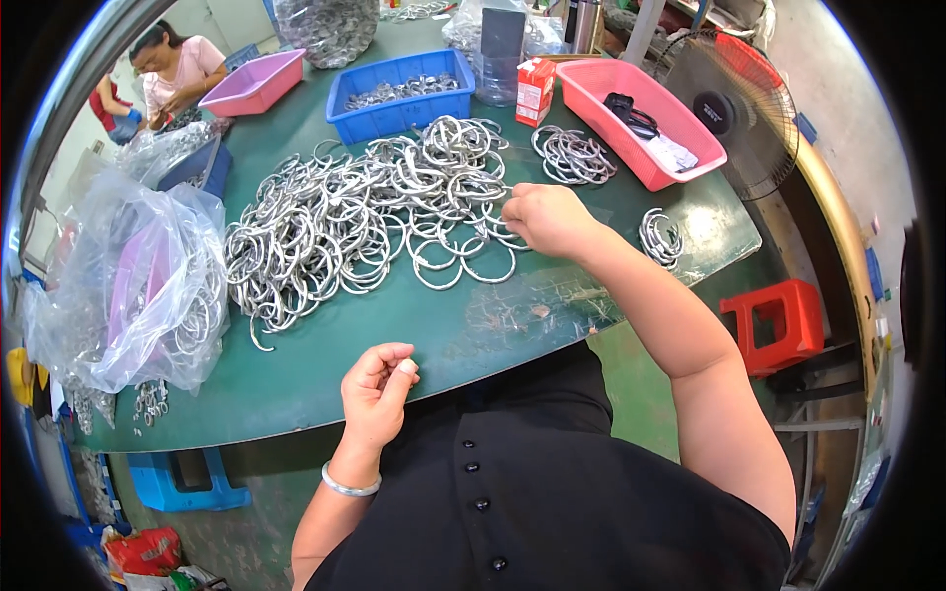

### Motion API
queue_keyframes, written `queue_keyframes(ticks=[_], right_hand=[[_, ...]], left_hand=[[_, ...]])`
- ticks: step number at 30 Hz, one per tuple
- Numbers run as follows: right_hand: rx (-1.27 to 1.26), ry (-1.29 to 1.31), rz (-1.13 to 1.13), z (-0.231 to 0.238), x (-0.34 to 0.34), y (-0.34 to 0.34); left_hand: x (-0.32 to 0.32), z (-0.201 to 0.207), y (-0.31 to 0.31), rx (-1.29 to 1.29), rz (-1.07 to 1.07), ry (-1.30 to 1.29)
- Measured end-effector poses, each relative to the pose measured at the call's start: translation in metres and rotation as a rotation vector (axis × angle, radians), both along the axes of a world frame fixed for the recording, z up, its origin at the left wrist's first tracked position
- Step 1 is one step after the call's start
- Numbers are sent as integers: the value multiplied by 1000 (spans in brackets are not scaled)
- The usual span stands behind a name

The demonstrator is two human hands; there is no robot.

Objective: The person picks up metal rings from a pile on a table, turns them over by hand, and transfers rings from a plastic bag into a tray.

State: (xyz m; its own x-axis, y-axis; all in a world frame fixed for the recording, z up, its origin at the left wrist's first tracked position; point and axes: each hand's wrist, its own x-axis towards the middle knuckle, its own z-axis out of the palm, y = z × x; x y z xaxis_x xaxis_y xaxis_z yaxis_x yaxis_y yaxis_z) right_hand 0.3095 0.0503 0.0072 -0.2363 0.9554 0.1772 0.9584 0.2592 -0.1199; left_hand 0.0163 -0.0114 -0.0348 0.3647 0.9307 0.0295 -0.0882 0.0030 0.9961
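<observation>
**A small workshop for sorting metal rings**

A green desk (325, 374) fills the middle of the frame, heaped with loose metal rings (355, 222). Plastic trays, blue (394, 113) and pink (645, 148), sit along the top; a clear bag of rings (138, 286) lies at left. A second worker (172, 74) sits upper left, a fan (734, 113) upper right.

Bright, even daylight, soft shadows, sharp centre, fisheye-bent edges, black corners.

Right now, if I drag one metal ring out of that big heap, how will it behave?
The ring heap looks interlocked, so neighbours would probably drag along under the right hand. The rings seem rigid and smooth, likely sliding on the green table. Stood on edge, one might roll.
</observation>
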Motion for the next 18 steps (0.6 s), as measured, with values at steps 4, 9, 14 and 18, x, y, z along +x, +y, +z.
queue_keyframes(ticks=[4,9,14,18], right_hand=[[78,157,105,20,-18,-25],[236,139,311,27,-66,-59],[406,203,406,7,-113,-80],[445,409,413,-3,-117,-83]], left_hand=[[-1,-1,-1,13,-16,0],[7,9,-1,-39,-6,55],[17,15,-3,-92,-41,-174],[11,22,-1,-211,-3,-295]])
